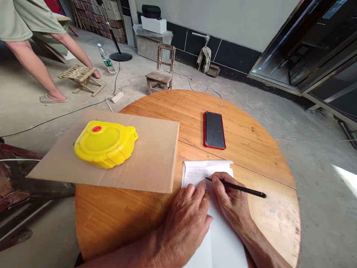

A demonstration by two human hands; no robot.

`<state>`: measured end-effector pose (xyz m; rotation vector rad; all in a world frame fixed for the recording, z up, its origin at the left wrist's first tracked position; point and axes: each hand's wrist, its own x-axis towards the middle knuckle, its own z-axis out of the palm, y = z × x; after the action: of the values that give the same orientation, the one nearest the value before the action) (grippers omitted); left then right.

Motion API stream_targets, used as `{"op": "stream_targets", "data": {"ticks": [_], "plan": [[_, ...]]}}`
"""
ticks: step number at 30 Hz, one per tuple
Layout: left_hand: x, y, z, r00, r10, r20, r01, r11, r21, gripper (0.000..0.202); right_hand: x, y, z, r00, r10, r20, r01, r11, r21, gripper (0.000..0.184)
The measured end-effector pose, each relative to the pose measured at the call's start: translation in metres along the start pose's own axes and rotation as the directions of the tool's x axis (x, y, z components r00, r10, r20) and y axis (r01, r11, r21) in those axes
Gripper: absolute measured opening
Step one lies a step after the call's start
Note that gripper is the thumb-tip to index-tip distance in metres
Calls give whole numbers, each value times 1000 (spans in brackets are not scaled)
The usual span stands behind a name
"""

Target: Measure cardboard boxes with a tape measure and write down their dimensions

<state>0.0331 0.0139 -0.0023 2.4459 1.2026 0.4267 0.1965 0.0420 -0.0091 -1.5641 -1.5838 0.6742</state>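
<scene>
A black pen (245, 189) is pinched in my right hand (232, 201), its tip on a white sheet of paper (208, 245). Small handwritten figures fill several short rows near the sheet's top edge. My left hand (189, 219) lies on the paper's left side, palm down, fingers stretched toward the writing and holding nothing. Beyond the paper lies a phone in a red case (214, 130), its screen dark. To the left, a large yellow tape measure case (104, 143) with a red button rests on a flat piece of cardboard (150, 156).
The round wooden table (259, 156) carries all this; the cardboard overhangs its left edge. Behind are a small wooden chair (160, 76), a folding stool (78, 74), a water bottle (106, 59) and cables on the floor. A person's legs (36, 63) show at upper left.
</scene>
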Motion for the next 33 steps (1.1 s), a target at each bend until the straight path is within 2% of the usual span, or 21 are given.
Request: {"op": "stream_targets", "data": {"ticks": [11, 24, 33], "plan": [[2, -1, 0, 1000, 7, 29, -7, 1000, 18, 44, -1, 1, -2, 998, 0, -61, 3, 999, 44, 20], [0, 0, 1, 1000, 3, 19, -3, 1000, 14, 44, -1, 3, 0, 999, 10, -35, -9, 1000, 23, 19], [3, 0, 3, 1000, -4, 17, 4, 1000, 0, 36, -1, 2, 0, 1000, 8, -20, -7, 1000, 7, 19]]}}
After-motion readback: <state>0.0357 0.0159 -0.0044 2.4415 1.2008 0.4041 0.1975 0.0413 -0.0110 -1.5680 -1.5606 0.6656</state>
